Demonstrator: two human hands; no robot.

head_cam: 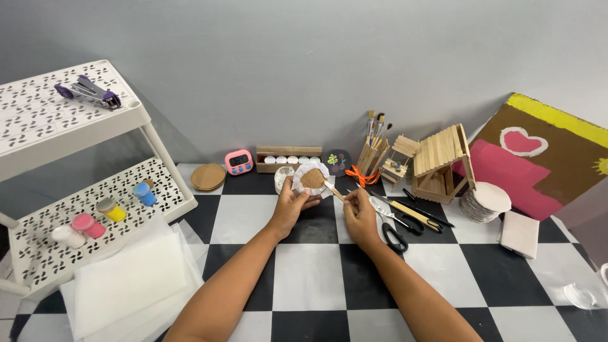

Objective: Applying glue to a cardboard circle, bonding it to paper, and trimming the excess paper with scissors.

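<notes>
Hands over checkered table (304, 266): left hand (292, 204) pinches white-frilled brown disc (311, 178); right hand (361, 212) clamps its wooden stick (335, 192) just below it.

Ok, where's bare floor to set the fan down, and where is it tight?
Bare tiles lie between the forearms, below the left hand and right hand holding the fan. More lie at right, between the scissors and the pink pad. Crowded: the back row by the wall, around the brush holder and stick house.
</notes>
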